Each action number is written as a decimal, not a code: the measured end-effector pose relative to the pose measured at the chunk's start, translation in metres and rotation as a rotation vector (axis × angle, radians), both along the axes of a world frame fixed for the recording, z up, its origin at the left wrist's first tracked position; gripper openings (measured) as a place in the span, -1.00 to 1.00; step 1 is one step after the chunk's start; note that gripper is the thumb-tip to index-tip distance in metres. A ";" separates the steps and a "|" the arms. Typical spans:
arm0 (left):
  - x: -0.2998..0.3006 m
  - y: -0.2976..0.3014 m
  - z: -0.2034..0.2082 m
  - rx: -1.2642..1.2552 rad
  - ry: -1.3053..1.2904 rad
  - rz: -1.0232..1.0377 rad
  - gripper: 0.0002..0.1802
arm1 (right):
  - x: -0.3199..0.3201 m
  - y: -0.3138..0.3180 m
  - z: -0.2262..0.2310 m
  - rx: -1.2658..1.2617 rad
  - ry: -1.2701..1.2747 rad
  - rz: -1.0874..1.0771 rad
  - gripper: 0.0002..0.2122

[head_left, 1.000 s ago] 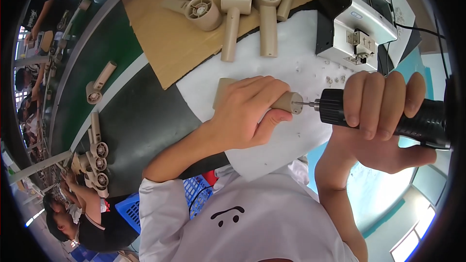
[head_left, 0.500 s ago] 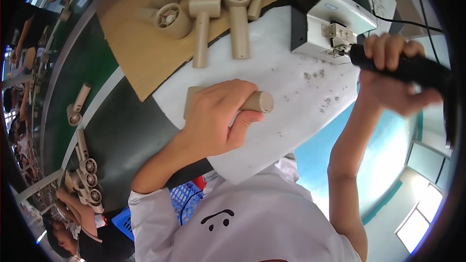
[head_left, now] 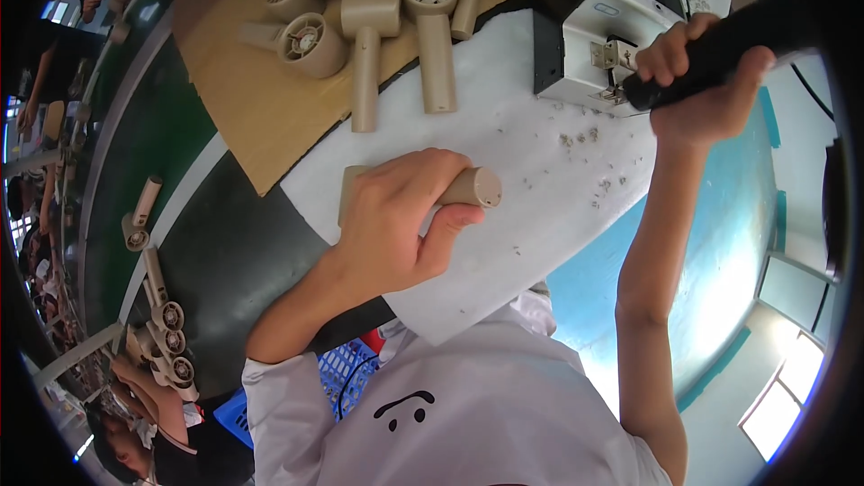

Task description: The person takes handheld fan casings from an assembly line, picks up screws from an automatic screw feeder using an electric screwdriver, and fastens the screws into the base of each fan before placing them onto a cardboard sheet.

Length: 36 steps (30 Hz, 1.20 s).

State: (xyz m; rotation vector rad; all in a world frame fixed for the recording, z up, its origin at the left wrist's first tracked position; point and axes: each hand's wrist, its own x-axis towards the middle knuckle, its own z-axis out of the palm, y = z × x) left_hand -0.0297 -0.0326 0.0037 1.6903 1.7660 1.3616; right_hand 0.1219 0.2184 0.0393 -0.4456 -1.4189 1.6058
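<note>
My left hand (head_left: 391,216) is wrapped round the handle of a beige handheld fan (head_left: 475,188), which lies sideways over the white mat (head_left: 513,243). The handle's round end points right, and part of the fan's head shows behind my knuckles. Higher up at the right, my right hand (head_left: 702,112) grips a black electric screwdriver (head_left: 751,40). Its lower-left end is at the front of a white and black screw feeder (head_left: 576,58); the tip cannot be made out. Small loose screws (head_left: 580,138) are scattered over the mat below the feeder.
Several beige fans (head_left: 369,13) lie on brown cardboard (head_left: 234,108) beyond the mat. More fans (head_left: 169,328) sit along the green belt at left, near another person's arm (head_left: 148,387). A blue basket (head_left: 337,373) stands below the table edge.
My right hand has shifted slightly and turned, and the screwdriver's rear end now tilts upward to the right. My left hand keeps its hold on the fan.
</note>
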 end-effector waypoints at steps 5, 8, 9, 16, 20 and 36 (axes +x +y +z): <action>0.004 -0.001 -0.002 -0.002 0.013 0.072 -0.74 | 0.015 -0.055 -0.006 -0.105 0.451 0.472 -0.42; 0.008 0.001 -0.002 0.007 0.020 0.040 -0.73 | 0.014 -0.081 0.014 -0.052 0.495 0.548 -0.45; 0.009 0.002 -0.002 0.012 0.022 0.041 -0.73 | 0.010 -0.083 0.013 -0.055 0.504 0.545 -0.45; 0.009 -0.002 -0.002 0.014 0.060 0.075 -0.74 | -0.006 -0.094 0.000 -0.077 0.523 0.642 -0.48; 0.012 0.000 0.001 -0.002 -0.011 0.060 -0.75 | -0.008 -0.095 0.001 -0.058 0.583 0.648 -0.48; -0.098 -0.033 -0.004 -0.486 0.665 0.800 -0.42 | 0.018 0.017 -0.006 0.214 0.382 0.341 -0.21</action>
